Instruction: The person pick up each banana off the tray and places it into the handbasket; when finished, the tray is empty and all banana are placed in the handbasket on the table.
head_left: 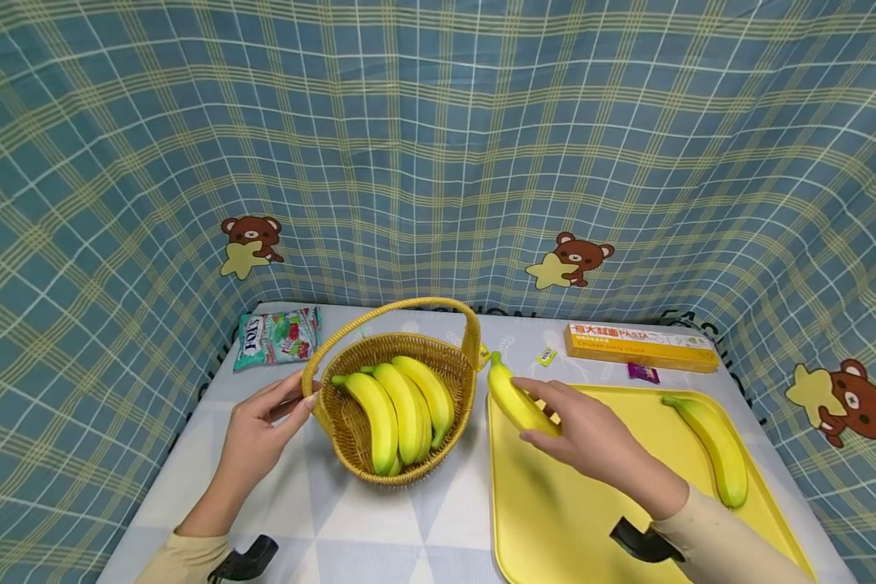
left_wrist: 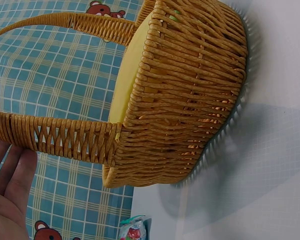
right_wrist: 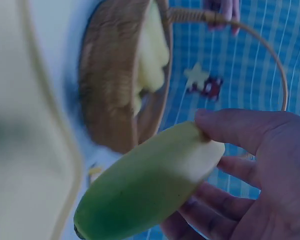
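Observation:
A wicker basket (head_left: 401, 478) with a tall arched handle (head_left: 409, 303) stands on the table, holding several yellow bananas (head_left: 368, 418). At the handle's left side my left hand (head_left: 255, 430) grips it between thumb and fingers; the left wrist view shows the fingers (left_wrist: 20, 175) behind the woven handle. My right hand (head_left: 584, 426) pinches a single banana (head_left: 514, 397) above the left edge of the yellow tray (head_left: 555, 519), just right of the basket. In the right wrist view the thumb lies on one end of this banana (right_wrist: 150, 180). Another banana (head_left: 715, 446) lies at the tray's right side.
Behind the tray are an orange pasta box (head_left: 638, 347), a purple wrapped candy (head_left: 643, 372) and a yellow-green candy (head_left: 547, 357). A teal candy bag (head_left: 277, 337) lies at the back left. Checked cloth (head_left: 438, 162) hangs round the table's back and sides.

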`<state>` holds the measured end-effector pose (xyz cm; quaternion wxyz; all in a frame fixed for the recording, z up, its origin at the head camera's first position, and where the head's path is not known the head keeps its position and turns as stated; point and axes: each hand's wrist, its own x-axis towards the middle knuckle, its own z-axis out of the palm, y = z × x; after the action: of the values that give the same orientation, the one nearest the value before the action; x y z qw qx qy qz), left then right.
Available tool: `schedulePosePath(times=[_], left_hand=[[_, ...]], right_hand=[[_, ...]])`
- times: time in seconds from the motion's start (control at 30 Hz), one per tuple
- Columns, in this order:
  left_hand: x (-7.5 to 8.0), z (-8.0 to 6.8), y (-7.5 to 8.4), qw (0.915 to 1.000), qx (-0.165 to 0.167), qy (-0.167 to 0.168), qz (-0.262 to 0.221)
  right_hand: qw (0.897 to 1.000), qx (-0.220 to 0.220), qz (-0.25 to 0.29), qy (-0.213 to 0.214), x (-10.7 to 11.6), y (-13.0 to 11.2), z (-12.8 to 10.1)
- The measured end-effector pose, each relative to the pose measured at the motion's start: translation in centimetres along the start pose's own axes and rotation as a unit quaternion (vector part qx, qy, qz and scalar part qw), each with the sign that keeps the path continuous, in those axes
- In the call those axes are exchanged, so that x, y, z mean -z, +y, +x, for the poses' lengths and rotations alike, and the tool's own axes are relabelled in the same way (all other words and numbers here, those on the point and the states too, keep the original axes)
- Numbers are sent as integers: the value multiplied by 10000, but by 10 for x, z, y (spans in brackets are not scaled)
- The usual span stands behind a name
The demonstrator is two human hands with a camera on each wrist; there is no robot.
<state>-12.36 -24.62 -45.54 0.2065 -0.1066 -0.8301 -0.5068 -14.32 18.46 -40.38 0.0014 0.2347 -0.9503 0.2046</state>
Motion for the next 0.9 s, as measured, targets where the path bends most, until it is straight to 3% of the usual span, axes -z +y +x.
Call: schedulePosePath(times=[0.33, 0.63, 0.9], left_hand=[[1, 0, -2, 10000, 30, -19, 32], [1, -2, -3, 10000, 45, -21, 0], [2, -1, -2, 10000, 29, -12, 44]], right_hand=[[9947, 899, 379, -335, -14, -50, 63], [9911, 517, 710, -996, -48, -64, 122], [9900, 208, 419, -1331, -65, -68, 147]])
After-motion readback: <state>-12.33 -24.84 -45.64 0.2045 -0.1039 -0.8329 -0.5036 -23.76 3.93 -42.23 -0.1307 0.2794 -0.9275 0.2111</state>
